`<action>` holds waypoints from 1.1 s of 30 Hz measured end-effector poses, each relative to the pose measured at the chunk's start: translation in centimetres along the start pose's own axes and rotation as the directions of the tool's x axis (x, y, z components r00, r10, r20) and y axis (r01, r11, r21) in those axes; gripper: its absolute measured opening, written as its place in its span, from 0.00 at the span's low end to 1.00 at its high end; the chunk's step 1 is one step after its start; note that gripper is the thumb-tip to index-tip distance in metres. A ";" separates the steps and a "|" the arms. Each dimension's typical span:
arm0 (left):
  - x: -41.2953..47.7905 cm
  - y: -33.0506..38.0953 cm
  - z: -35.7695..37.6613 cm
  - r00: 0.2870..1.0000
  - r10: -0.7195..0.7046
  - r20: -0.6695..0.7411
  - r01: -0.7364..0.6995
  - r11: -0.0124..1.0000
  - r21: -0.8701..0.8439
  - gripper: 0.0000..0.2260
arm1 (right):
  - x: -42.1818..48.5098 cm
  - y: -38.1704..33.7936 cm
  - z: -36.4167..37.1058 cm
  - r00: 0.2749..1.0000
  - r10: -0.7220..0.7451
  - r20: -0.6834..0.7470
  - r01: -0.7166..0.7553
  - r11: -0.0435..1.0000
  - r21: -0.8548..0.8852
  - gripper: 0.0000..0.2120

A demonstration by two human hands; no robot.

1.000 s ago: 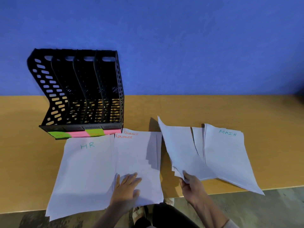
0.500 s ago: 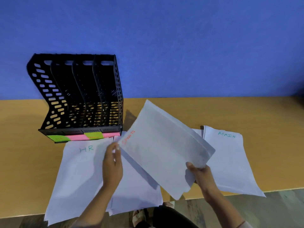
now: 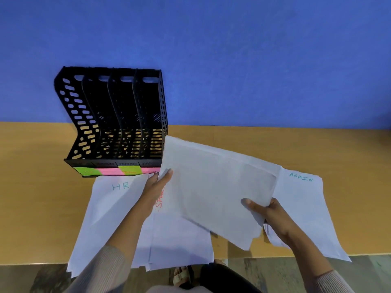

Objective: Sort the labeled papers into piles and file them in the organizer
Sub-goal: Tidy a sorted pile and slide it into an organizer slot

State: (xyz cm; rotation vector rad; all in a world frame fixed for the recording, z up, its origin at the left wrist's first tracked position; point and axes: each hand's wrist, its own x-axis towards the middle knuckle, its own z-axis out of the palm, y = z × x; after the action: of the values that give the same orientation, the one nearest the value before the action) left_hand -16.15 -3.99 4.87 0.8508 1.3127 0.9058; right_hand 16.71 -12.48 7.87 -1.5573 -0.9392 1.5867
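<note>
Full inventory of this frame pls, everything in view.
organizer: one, black, four slots, back left of table, against wall
slot labels: four, green and pink alternating, on organizer's front edge
HR pile: one, white, on table in front of organizer
red-lettered pile: one, white, middle, word partly hidden
ADMIN pile: one, white, right, overhanging table edge
held stack: one, white, sheet count unclear, above the middle pile
table: one, tan wood
wall: blue, behind
floor: grey-brown, bottom
left hand: grips held stack's left corner
right hand: grips its near right edge
</note>
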 end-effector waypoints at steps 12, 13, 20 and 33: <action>-2.1 -3.7 -2.4 0.979 0.111 -0.170 -0.088 0.986 0.142 0.10 | 1.3 1.0 3.1 0.977 -0.169 -0.129 0.152 0.980 -0.128 0.10; -2.4 -4.1 -2.9 0.984 0.107 -0.146 -0.083 0.984 0.158 0.10 | 1.4 1.4 3.2 0.978 -0.173 -0.119 0.157 0.979 -0.128 0.11; -3.6 -6.1 -3.5 0.989 0.058 -0.138 -0.042 0.992 0.119 0.07 | 2.2 4.0 3.6 0.984 -0.162 -0.077 0.137 0.956 -0.258 0.13; -3.8 -6.6 -2.1 0.974 0.075 -0.215 -0.075 0.997 0.010 0.11 | 3.4 6.1 5.5 0.986 -0.092 -0.138 0.073 0.988 -0.134 0.15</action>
State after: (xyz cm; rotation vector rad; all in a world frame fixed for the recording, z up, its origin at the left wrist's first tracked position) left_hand -17.98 -10.14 0.34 0.8254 1.4754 1.0798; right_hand 11.17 -12.55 0.91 -1.6743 -1.0300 1.3600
